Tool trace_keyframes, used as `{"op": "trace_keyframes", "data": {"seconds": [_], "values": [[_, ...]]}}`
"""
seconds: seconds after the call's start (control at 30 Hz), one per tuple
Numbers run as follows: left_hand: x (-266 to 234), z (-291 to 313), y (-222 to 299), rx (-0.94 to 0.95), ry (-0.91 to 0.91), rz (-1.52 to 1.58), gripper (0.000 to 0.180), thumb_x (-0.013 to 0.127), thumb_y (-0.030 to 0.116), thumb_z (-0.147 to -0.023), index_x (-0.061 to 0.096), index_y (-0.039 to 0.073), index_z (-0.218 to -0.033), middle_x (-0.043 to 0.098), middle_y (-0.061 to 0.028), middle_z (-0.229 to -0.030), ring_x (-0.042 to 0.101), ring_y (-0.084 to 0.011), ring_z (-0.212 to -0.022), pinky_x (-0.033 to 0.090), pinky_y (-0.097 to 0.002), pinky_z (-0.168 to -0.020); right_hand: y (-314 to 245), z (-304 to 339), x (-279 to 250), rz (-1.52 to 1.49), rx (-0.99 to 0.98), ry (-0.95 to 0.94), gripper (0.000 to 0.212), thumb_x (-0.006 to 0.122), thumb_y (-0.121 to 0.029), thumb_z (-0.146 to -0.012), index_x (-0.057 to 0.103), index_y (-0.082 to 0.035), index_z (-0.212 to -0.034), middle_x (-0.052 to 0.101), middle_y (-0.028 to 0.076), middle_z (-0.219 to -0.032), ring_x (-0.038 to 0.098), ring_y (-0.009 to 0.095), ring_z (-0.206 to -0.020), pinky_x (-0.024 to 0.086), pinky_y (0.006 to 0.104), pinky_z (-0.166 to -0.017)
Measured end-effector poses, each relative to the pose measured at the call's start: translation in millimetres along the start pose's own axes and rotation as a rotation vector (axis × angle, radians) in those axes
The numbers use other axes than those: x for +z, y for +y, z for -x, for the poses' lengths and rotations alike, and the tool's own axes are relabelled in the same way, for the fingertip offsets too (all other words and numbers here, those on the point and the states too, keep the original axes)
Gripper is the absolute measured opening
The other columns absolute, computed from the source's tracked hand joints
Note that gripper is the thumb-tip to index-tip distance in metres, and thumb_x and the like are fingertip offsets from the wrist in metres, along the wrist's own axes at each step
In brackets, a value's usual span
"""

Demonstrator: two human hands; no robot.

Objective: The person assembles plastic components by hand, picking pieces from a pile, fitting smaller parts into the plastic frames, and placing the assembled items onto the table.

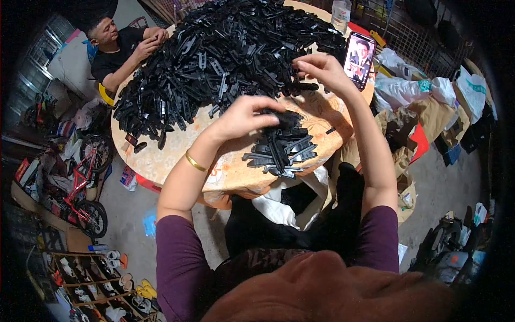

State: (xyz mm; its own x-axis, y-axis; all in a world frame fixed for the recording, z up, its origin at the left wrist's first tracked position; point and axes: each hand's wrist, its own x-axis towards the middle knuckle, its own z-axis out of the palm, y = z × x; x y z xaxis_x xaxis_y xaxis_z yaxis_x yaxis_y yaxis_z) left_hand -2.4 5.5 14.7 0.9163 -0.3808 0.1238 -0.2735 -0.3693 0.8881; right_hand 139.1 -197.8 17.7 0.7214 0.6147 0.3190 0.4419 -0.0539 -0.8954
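Observation:
A large heap of long, narrow black plastic pieces (214, 59), clip-like in shape, covers much of the round table (161, 155). Close to me lies a smaller pile of the same pieces (284, 147), roughly lined up. My left hand (248, 116) is over the far end of this small pile, thumb and fingers curled about a black plastic piece. At the right edge of the big heap is my right hand (326, 74), its thumb and fingertips drawn together against the dark pieces. Whatever it pinches blends into the heap.
Opposite on the left sits another person (115, 48), hands at the heap. A lit phone (359, 60) stands at the table's right, near a clear plastic cup (340, 16). Bags (399, 86) crowd the right side. A red bicycle (80, 185) and a shoe rack (91, 284) are left.

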Motion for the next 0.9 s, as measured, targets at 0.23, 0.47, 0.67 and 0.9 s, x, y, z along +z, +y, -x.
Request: {"op": "trace_keyframes", "data": {"seconds": [0.23, 0.47, 0.67, 0.9], "values": [[1, -9, -16, 0.065, 0.229, -0.302, 0.019, 0.06, 0.009, -0.079, 0.064, 0.001, -0.096, 0.064, -0.0112, -0.089, 0.058, -0.0227, -0.087, 0.045, -0.0313, -0.079, 37, -2, -4, 0.545, -0.12, 0.016, 0.021, 0.056, -0.006, -0.072, 0.066, -0.005, -0.091, 0.066, 0.014, -0.087, 0.064, 0.025, -0.081, 0.051, 0.0316, -0.073], [-4, -15, -43, 0.214, 0.36, -1.066, 0.028, 0.061, 0.003, -0.069, 0.06, 0.0, -0.097, 0.058, -0.0108, -0.095, 0.049, -0.0273, -0.097, 0.04, -0.037, -0.084, 38, 1, -6, 0.937, -0.07, -0.17, 0.024, 0.062, -0.015, -0.067, 0.065, -0.003, -0.087, 0.064, 0.017, -0.082, 0.061, 0.032, -0.079, 0.049, 0.0377, -0.073], [-2, -14, -38, 0.154, 0.282, -1.241, 0.012, 0.059, 0.008, -0.071, 0.059, 0.005, -0.082, 0.054, -0.0075, -0.086, 0.048, -0.0246, -0.09, 0.038, -0.0345, -0.078, 25, 2, 3, 0.787, -0.007, -0.085, 0.029, 0.061, -0.017, -0.068, 0.062, -0.002, -0.093, 0.063, 0.017, -0.081, 0.061, 0.029, -0.074, 0.049, 0.0354, -0.07], [3, -21, -41, 0.307, 0.264, -1.351, 0.011, 0.05, 0.009, -0.075, 0.053, 0.007, -0.086, 0.055, -0.0058, -0.095, 0.047, -0.0225, -0.1, 0.034, -0.0392, -0.085, 1, 6, 20, 0.188, -0.03, -0.187, 0.021, 0.066, -0.01, -0.078, 0.06, -0.001, -0.097, 0.06, 0.002, -0.077, 0.054, 0.006, -0.066, 0.045, 0.0213, -0.058]]}}
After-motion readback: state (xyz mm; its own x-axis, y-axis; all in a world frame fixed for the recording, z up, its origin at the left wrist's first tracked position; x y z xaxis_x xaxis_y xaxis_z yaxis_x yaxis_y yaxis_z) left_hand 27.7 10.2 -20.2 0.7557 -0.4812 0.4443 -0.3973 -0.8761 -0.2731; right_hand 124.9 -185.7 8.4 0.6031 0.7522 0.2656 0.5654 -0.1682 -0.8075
